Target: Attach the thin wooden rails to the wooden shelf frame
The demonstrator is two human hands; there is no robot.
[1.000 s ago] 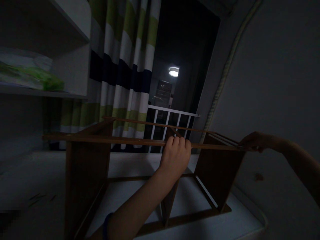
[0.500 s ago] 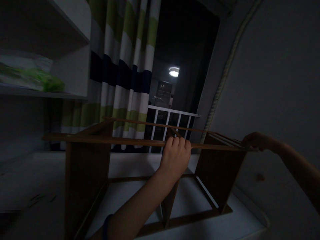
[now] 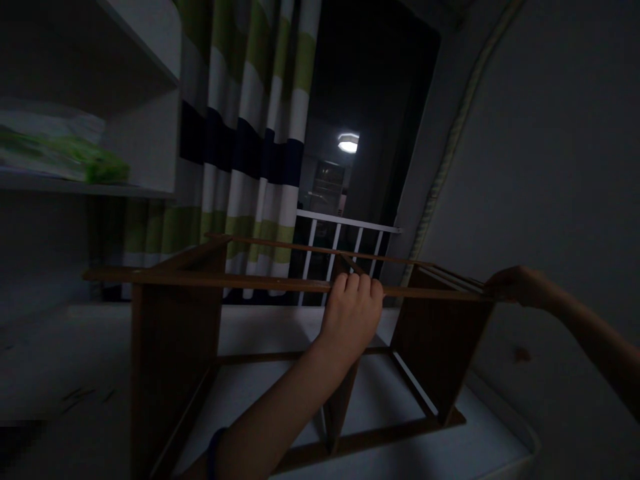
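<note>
A brown wooden shelf frame (image 3: pixel 175 333) stands on a white table (image 3: pixel 75 360) in a dim room. My left hand (image 3: pixel 353 313) grips the frame's near top rail at its middle, fingers curled over the edge above the centre divider. At the frame's right end, my right hand (image 3: pixel 515 285) rests on the top corner, fingers closed on the rail. A dark band sits on my left wrist.
A white wall shelf (image 3: pixel 140 120) holding a green and white packet (image 3: pixel 60 150) hangs at upper left. A striped curtain (image 3: pixel 245 133) hangs behind the frame, beside a dark opening with a white railing (image 3: pixel 345 240) and a ceiling lamp (image 3: pixel 347 142). A grey wall (image 3: pixel 550 167) is close on the right.
My right hand has slid slightly right along the frame's end. The frame and my left hand have hardly moved.
</note>
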